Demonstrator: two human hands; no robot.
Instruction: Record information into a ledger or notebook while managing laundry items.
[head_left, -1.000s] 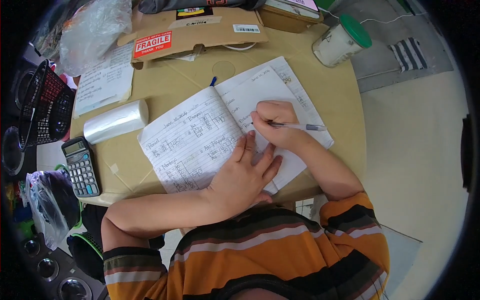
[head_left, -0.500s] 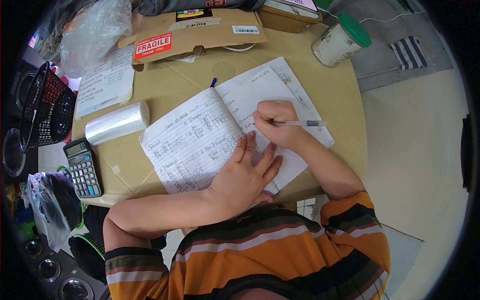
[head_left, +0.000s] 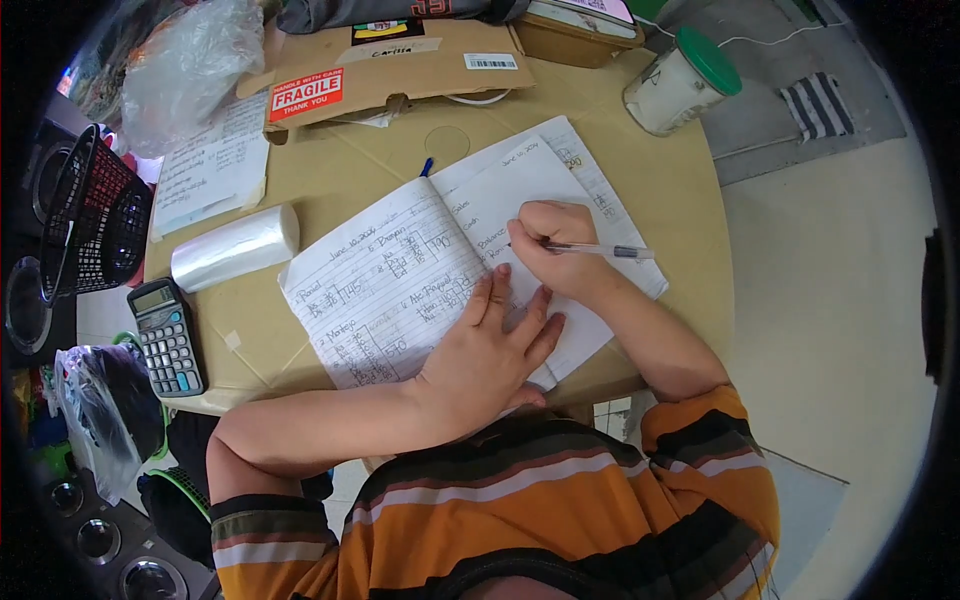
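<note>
An open notebook (head_left: 385, 215) full of handwriting lies tilted on the tan table. My right hand (head_left: 560, 245) is closed round a clear pen (head_left: 610, 250), its tip at the writing on the right-hand page. That page is a loose-looking white sheet (head_left: 535, 175) with a few written lines in its upper left. Flat across the notebook's lower middle rests my left hand (head_left: 495, 340), fingers spread, covering part of both pages. A blue pen end or ribbon (head_left: 428, 167) sticks out at the top of the notebook's fold.
To the left are a calculator (head_left: 168, 335), a roll of clear plastic (head_left: 235, 247), a taped-down written sheet (head_left: 215, 175) and a black basket (head_left: 95, 220). A cardboard package (head_left: 400, 75) lies at the back. A jar with a green lid (head_left: 680, 85) stands far right.
My right hand has shifted very slightly along the line, and the pen's back end has dipped a little. The left hand stays in place.
</note>
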